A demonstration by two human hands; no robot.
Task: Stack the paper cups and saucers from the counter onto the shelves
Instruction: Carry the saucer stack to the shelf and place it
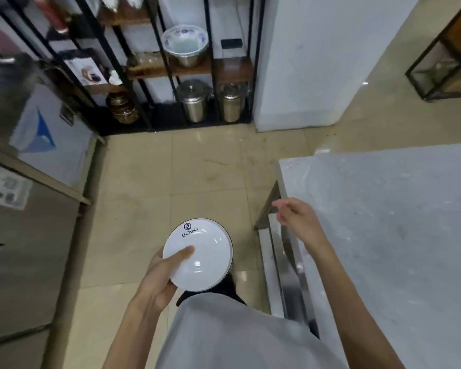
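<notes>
We see the left hand [155, 280] gripping a white saucer [198, 254] (thumb on top) above the floor, just left of the bench [383, 222]. The right hand [297, 218] hangs loose and empty over the bench edge. We judge it mid-carry: next, cross open floor to the shelves [186, 69] beyond.

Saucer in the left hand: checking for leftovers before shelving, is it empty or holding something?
Empty. The saucer shows only bare white glaze; the left hand's thumb rests on it.
</notes>
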